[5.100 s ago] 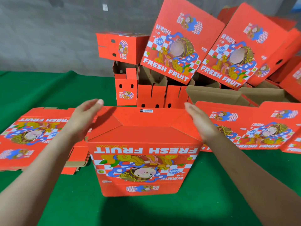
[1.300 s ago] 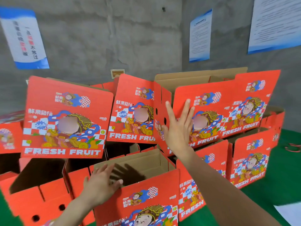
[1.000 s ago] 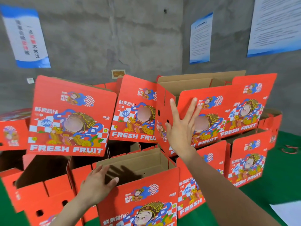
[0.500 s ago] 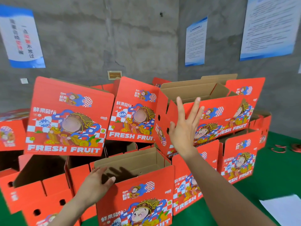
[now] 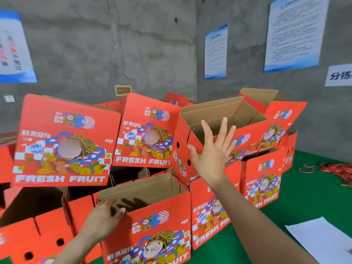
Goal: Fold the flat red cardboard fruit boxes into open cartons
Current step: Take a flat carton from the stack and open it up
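Carton [image 5: 217,111] tilted, right hand [image 5: 211,159] spread before it

Grey concrete walls [image 5: 133,44]; blue-edged notices [image 5: 216,52]; green floor covering [image 5: 304,197].

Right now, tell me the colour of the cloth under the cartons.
Green; the cloth shows best in the head view, at the right.

Your green cloth [image 5: 314,197] carries the red cartons [image 5: 262,180], with a white sheet [image 5: 323,242] and red straps [image 5: 341,171] on your right.
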The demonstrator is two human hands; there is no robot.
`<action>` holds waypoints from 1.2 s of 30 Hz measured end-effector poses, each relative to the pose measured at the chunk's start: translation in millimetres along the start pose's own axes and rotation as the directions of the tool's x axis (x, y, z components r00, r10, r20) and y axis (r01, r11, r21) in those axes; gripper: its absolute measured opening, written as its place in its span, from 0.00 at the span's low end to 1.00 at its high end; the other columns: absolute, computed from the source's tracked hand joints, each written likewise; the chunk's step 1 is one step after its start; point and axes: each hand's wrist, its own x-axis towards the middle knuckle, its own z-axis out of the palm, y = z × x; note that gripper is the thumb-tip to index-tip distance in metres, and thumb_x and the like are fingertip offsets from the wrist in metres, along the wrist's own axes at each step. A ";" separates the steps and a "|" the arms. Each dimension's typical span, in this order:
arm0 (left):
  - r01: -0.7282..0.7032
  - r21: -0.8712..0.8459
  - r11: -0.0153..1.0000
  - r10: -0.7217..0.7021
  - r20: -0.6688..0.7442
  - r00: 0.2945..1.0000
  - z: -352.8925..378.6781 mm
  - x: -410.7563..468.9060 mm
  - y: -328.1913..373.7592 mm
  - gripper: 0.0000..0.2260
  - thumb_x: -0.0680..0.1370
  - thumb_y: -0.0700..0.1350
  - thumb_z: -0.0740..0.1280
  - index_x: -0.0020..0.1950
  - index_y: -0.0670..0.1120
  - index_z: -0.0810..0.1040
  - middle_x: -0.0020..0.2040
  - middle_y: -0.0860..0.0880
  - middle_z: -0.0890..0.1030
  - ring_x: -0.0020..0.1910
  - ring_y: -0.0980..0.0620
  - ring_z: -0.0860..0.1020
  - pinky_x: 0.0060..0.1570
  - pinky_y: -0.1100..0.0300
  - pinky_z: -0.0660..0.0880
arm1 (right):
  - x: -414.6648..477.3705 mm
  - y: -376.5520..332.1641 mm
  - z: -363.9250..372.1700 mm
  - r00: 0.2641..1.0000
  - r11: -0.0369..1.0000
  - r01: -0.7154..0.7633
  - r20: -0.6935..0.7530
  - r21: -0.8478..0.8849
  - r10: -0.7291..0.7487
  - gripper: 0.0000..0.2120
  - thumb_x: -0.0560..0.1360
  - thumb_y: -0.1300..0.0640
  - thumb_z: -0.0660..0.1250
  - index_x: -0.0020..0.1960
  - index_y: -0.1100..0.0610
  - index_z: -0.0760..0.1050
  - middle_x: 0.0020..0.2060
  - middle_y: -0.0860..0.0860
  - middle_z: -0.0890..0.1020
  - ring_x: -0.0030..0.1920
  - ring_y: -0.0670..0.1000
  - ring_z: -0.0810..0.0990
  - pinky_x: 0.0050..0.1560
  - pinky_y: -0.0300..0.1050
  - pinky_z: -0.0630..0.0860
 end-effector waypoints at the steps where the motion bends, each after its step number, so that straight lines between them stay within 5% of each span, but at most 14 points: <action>1: -0.006 0.004 1.000 0.006 0.002 1.000 0.3 -0.4 0.7 0.24 0.78 0.52 0.65 0.71 0.41 0.68 0.70 0.44 0.71 0.70 0.48 0.68 0.66 0.61 0.63 | 3.6 -1.3 -2.5 1.000 1.000 0.000 0.001 0.000 0.000 0.35 0.67 0.51 0.74 0.72 0.49 0.67 0.77 0.60 0.52 0.76 0.67 0.45 0.69 0.71 0.47; 8: -0.035 0.011 0.999 0.035 -0.001 0.999 -1.3 -0.7 3.6 0.26 0.78 0.54 0.65 0.72 0.43 0.66 0.71 0.45 0.69 0.70 0.48 0.67 0.67 0.61 0.63 | 23.5 -1.3 -13.1 0.963 0.966 -0.016 0.255 -0.258 0.084 0.29 0.69 0.40 0.70 0.67 0.50 0.72 0.71 0.53 0.69 0.75 0.59 0.57 0.70 0.69 0.40; 12: -0.039 0.011 0.999 0.039 0.010 0.999 0.0 -1.1 4.1 0.26 0.78 0.54 0.65 0.72 0.43 0.67 0.71 0.46 0.69 0.70 0.48 0.67 0.67 0.60 0.63 | 26.0 -1.8 -16.6 0.906 0.953 0.058 0.417 -0.296 0.074 0.12 0.71 0.46 0.68 0.53 0.46 0.80 0.49 0.47 0.83 0.68 0.57 0.67 0.69 0.71 0.40; 16: -0.032 0.011 0.999 0.032 0.033 0.999 0.9 -3.6 4.5 0.26 0.78 0.53 0.65 0.72 0.43 0.66 0.71 0.46 0.69 0.71 0.49 0.67 0.67 0.61 0.63 | 28.4 -0.5 -14.1 0.867 0.960 0.145 0.499 -0.239 -0.006 0.03 0.73 0.51 0.66 0.43 0.46 0.78 0.46 0.45 0.81 0.71 0.55 0.62 0.69 0.70 0.41; 20: -0.031 0.022 0.999 0.030 0.038 0.999 -0.8 -8.2 1.5 0.25 0.78 0.52 0.65 0.72 0.43 0.67 0.71 0.46 0.70 0.70 0.49 0.68 0.66 0.62 0.63 | 37.2 -3.3 -17.3 0.815 0.950 0.143 0.578 -0.278 0.046 0.12 0.73 0.45 0.67 0.55 0.46 0.78 0.53 0.48 0.80 0.69 0.57 0.66 0.69 0.71 0.42; 22: -0.029 0.021 0.999 0.028 0.031 0.999 -3.2 -9.7 -0.1 0.25 0.78 0.52 0.65 0.72 0.43 0.67 0.71 0.45 0.70 0.69 0.49 0.69 0.65 0.63 0.64 | 35.7 -5.2 -16.4 0.869 0.937 0.126 0.493 -0.326 0.054 0.25 0.70 0.38 0.68 0.62 0.51 0.74 0.60 0.52 0.77 0.68 0.58 0.67 0.69 0.70 0.42; 26: -0.019 0.013 1.000 0.019 0.031 0.999 -6.3 -11.5 -0.6 0.25 0.78 0.52 0.65 0.72 0.43 0.66 0.71 0.45 0.70 0.69 0.48 0.69 0.65 0.61 0.65 | 34.9 -9.8 -16.6 0.934 0.958 0.104 0.358 -0.269 0.000 0.48 0.69 0.37 0.70 0.78 0.55 0.48 0.78 0.57 0.48 0.76 0.62 0.47 0.70 0.69 0.40; 29: -0.019 0.003 1.000 0.018 0.029 0.999 -6.8 -12.6 1.1 0.26 0.78 0.52 0.65 0.72 0.42 0.67 0.71 0.45 0.70 0.69 0.48 0.69 0.65 0.61 0.65 | 37.2 -15.0 -17.9 0.901 0.944 0.237 0.415 -0.231 -0.124 0.49 0.70 0.39 0.70 0.78 0.46 0.41 0.77 0.54 0.37 0.76 0.62 0.38 0.70 0.69 0.40; 36: -0.020 -0.019 1.000 0.020 0.026 0.999 -10.1 -13.1 2.3 0.25 0.78 0.52 0.66 0.72 0.42 0.67 0.70 0.45 0.70 0.68 0.48 0.70 0.65 0.60 0.67 | 42.2 -22.7 -21.7 0.892 0.939 0.244 0.437 -0.241 -0.119 0.43 0.73 0.37 0.65 0.78 0.44 0.43 0.77 0.56 0.40 0.76 0.63 0.39 0.70 0.69 0.39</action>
